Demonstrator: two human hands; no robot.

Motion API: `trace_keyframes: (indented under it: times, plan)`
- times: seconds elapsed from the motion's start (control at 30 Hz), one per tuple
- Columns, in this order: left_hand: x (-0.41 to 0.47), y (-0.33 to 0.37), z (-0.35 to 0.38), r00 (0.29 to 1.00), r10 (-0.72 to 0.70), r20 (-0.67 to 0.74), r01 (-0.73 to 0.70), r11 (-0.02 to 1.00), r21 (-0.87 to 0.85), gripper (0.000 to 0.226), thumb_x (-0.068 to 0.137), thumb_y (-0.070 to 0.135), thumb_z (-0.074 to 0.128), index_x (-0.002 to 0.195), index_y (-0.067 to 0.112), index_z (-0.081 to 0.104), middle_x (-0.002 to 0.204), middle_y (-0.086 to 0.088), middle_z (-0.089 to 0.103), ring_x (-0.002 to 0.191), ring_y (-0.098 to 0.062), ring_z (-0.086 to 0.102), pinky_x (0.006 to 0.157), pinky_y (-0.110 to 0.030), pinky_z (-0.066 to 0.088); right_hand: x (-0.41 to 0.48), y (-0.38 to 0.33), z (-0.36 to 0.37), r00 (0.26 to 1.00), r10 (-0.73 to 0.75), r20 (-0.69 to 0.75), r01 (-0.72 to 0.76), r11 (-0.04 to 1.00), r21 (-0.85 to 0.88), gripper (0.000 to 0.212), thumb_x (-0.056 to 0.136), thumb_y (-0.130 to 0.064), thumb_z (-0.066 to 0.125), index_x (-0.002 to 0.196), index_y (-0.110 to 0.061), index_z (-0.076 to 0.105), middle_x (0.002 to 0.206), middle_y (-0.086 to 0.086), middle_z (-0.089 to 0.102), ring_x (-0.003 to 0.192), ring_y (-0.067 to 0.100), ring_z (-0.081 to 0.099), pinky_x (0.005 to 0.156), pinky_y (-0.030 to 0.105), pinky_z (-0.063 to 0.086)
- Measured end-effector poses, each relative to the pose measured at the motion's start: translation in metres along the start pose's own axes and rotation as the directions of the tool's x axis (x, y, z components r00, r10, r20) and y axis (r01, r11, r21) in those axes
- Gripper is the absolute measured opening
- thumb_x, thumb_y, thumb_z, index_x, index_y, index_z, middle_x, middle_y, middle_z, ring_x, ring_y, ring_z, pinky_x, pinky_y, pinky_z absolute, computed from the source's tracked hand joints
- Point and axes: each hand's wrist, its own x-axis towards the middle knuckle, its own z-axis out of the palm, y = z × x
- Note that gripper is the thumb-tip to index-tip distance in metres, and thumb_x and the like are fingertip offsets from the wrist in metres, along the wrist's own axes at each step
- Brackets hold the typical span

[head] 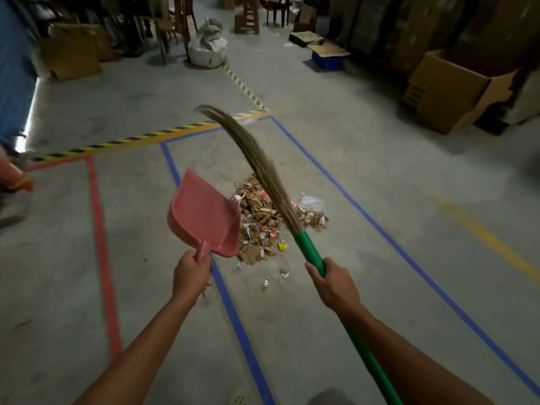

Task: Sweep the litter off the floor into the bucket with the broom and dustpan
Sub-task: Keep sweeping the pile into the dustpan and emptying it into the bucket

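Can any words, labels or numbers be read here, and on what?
Nothing is legible.
On the cardboard box: a dark printed mark, too blurred.
On the white sack: a small dark mark, too small.
On the litter: wrapper print too small.
On the dustpan and broom: none shows.

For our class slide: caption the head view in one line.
Left hand holds a pink dustpan, right hand a green-handled broom, above a litter pile.

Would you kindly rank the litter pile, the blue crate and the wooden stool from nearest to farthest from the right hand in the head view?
1. The litter pile: on the floor just ahead and left of the right hand.
2. The blue crate: well ahead, along the right side.
3. The wooden stool: farthest, at the aisle's far end.
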Motion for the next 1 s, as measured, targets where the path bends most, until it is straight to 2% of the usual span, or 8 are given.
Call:
trace_keyframes:
  times: [0.13, 0.3, 0.43, 0.5, 0.6, 0.7, 0.87, 1.0]
  plan:
    - [0.029, -0.011, 0.029, 0.997, -0.077, 0.001, 0.077, 0.996, 0.039, 0.038, 0.1, 0.042, 0.056, 0.081, 0.009, 0.056, 0.072, -0.013, 0.062, 0.058, -0.027, 0.061, 0.05, -0.028, 0.045, 0.047, 0.019, 0.006, 0.992, 0.021, 0.125, -0.014, 0.998, -0.055, 0.046, 0.096, -0.066, 0.045, 0.105, -0.023, 0.056, 0.08, -0.002, 0.061, 0.067, 0.013, 0.059, 0.059, 0.031, 0.051]
    - [0.058, -0.037, 0.06, 0.977, -0.19, -0.101, 0.201, 0.973, 0.114, 0.02, 0.1, 0.024, 0.057, 0.083, 0.014, 0.057, 0.07, -0.013, 0.063, 0.055, -0.029, 0.062, 0.056, -0.035, 0.052, 0.111, 0.043, 0.031, 0.946, -0.008, 0.325, 0.041, 0.995, -0.096, 0.051, 0.096, -0.07, 0.039, 0.105, -0.023, 0.055, 0.082, -0.003, 0.063, 0.07, 0.011, 0.062, 0.069, 0.031, 0.059]
    - [0.093, -0.063, 0.085, 0.95, -0.264, -0.166, 0.287, 0.948, 0.135, 0.015, 0.099, 0.021, 0.058, 0.085, 0.015, 0.057, 0.07, -0.011, 0.061, 0.049, -0.025, 0.059, 0.052, -0.028, 0.045, 0.159, 0.054, 0.067, 0.905, -0.044, 0.424, 0.099, 0.989, -0.109, 0.049, 0.097, -0.069, 0.039, 0.103, -0.023, 0.055, 0.08, -0.003, 0.061, 0.068, 0.012, 0.06, 0.066, 0.033, 0.057]
    - [0.113, -0.084, 0.097, 0.941, -0.288, -0.178, 0.313, 0.94, 0.133, 0.015, 0.099, 0.021, 0.058, 0.085, 0.016, 0.057, 0.072, -0.013, 0.06, 0.05, -0.024, 0.058, 0.051, -0.027, 0.044, 0.179, 0.056, 0.094, 0.877, -0.04, 0.479, 0.1, 0.99, -0.101, 0.046, 0.098, -0.068, 0.039, 0.102, -0.024, 0.053, 0.078, -0.004, 0.059, 0.066, 0.009, 0.058, 0.06, 0.027, 0.053]
    - [0.147, -0.133, 0.116, 0.911, -0.35, -0.218, 0.382, 0.915, 0.13, 0.012, 0.1, 0.022, 0.056, 0.093, 0.012, 0.06, 0.076, -0.014, 0.061, 0.054, -0.024, 0.06, 0.048, -0.026, 0.044, 0.206, 0.06, 0.145, 0.825, -0.048, 0.562, 0.109, 0.991, -0.074, 0.042, 0.099, -0.064, 0.04, 0.105, -0.024, 0.053, 0.078, -0.006, 0.058, 0.066, 0.006, 0.057, 0.057, 0.02, 0.046]
    - [0.187, -0.202, 0.139, 0.9, -0.352, -0.258, 0.401, 0.9, 0.17, 0.013, 0.1, 0.023, 0.055, 0.095, 0.013, 0.061, 0.079, -0.012, 0.065, 0.06, -0.03, 0.066, 0.056, -0.032, 0.049, 0.237, 0.073, 0.211, 0.804, -0.034, 0.593, 0.102, 0.991, -0.081, 0.041, 0.099, -0.064, 0.041, 0.106, -0.026, 0.054, 0.079, -0.007, 0.06, 0.067, 0.005, 0.058, 0.057, 0.019, 0.046]
    - [0.248, -0.339, 0.179, 0.913, -0.316, -0.257, 0.377, 0.895, 0.239, 0.014, 0.102, 0.026, 0.053, 0.11, 0.019, 0.062, 0.082, -0.007, 0.066, 0.07, -0.03, 0.067, 0.07, -0.045, 0.057, 0.278, 0.101, 0.333, 0.782, -0.041, 0.622, 0.145, 0.982, -0.119, 0.044, 0.097, -0.067, 0.041, 0.1, -0.025, 0.054, 0.079, -0.003, 0.062, 0.069, 0.013, 0.061, 0.063, 0.031, 0.052]
    - [0.28, -0.447, 0.201, 0.922, -0.276, -0.273, 0.347, 0.901, 0.26, 0.013, 0.103, 0.022, 0.056, 0.114, 0.019, 0.06, 0.078, -0.008, 0.065, 0.066, -0.032, 0.064, 0.069, -0.046, 0.055, 0.299, 0.124, 0.42, 0.747, -0.041, 0.663, 0.159, 0.98, -0.118, 0.04, 0.099, -0.063, 0.041, 0.095, -0.025, 0.051, 0.075, -0.005, 0.058, 0.062, 0.006, 0.054, 0.05, 0.021, 0.036]
